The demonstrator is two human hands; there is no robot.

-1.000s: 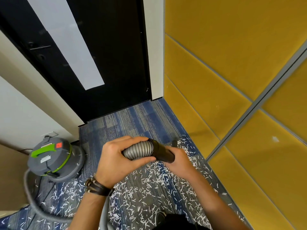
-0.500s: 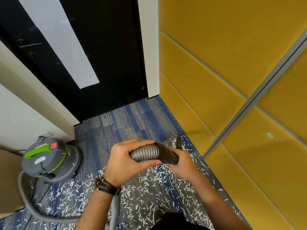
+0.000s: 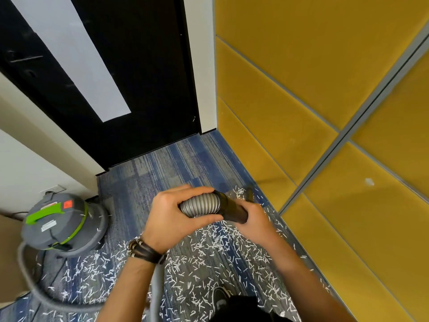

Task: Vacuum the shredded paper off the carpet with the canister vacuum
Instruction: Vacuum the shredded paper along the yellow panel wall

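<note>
here, my left grip (image 3: 171,219) is wrapped round the ribbed grey hose (image 3: 200,204), and my right grip (image 3: 257,223) is clamped on the black nozzle tube (image 3: 232,208) just beyond it. shredded paper (image 3: 220,252) covers the near blue carpet (image 3: 162,168), reaching the yellow wall (image 3: 301,89) on the right. the canister vacuum (image 3: 62,221) sits left.
</note>
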